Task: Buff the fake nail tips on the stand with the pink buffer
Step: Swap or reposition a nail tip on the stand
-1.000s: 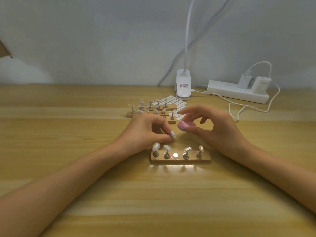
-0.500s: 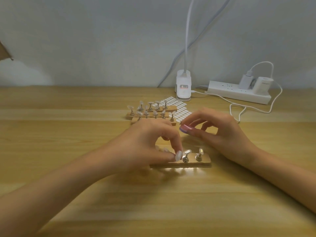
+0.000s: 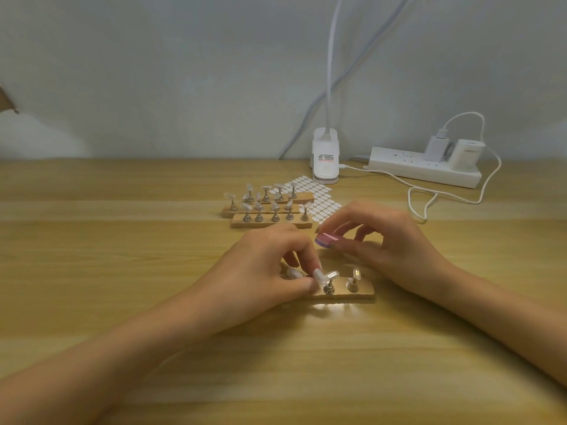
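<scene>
The left hand (image 3: 264, 271) pinches what seems a tip (image 3: 319, 277) at the stand (image 3: 363, 292), hiding its left end. The right hand (image 3: 395, 246), just beyond, pinches the buffer (image 3: 328, 240), whose free end points toward the left hand.

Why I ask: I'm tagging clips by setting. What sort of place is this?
Probably a nail-craft desk at home or in a small studio: wooden stands of fake nail tips on a wooden table, a sheet of white stickers, and a clip lamp beside a power strip against a plain wall.
</scene>
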